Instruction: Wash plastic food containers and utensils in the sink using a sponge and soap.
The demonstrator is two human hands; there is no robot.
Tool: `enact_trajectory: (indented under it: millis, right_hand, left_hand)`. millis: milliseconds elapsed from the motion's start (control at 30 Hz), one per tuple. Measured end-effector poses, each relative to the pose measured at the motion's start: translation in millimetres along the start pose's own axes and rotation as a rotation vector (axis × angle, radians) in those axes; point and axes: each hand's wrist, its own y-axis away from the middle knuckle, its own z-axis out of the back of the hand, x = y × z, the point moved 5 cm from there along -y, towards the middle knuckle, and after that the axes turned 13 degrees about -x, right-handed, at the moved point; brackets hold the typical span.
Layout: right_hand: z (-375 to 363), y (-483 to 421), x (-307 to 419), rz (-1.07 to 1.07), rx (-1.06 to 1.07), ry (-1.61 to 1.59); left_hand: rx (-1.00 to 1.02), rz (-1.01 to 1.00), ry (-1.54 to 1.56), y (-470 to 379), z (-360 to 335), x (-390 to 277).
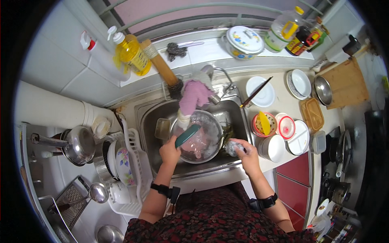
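Observation:
My left hand (170, 152) grips one end of a dark green flat, elongated object (189, 135), perhaps a lid or small tray, tilted above a round metal basin (219, 148). Soapy water (209, 142) partly fills the basin, which rests in the stainless steel sink (152, 133). To the basin's right, my right hand (249, 158) holds a silvery metal scourer (234, 148) with suds on it. A faucet wrapped in pink cloth (196, 94) reaches over the basin's back edge. Between the basin and the sink's right wall lie dark items (227, 132), partly hidden.
Right of the sink are white bowls (275, 148), a red-rimmed bowl (257, 130), a divided plate (299, 141) and a plate (263, 97) with chopsticks across it. A dish rack (142, 179) stands left. Bottles (136, 57) and an enamel pot (244, 42) line the back ledge.

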Motion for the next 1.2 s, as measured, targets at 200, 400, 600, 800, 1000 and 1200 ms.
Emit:
enact_trajectory:
  millis: [200, 400, 600, 800, 1000, 1200]
  right_hand:
    - [2, 11, 1, -0.031, 0.05, -0.076]
    - [14, 12, 4, 0.018, 0.042, -0.084]
    - [24, 14, 10, -0.037, 0.051, -0.127]
    - [35, 11, 10, -0.049, 0.058, -0.226]
    - [66, 12, 61, 0.036, 0.097, -0.302]
    - [130, 0, 103, 0.177, 0.066, -0.395]
  left_hand:
    - [-0.14, -0.184, 0.022, 20, 33, -3]
    - [-0.09, -0.145, 0.065, 29, 44, -20]
    - [-0.053, 0.05, 0.06, 29, 11, 9]
    - [0.531, 0.919, 0.856, 40, -12, 28]
    - [0.717, 0.798, 1.059, 21, 13, -64]
    - [0.808, 0.49, 1.293, -23, 2, -242]
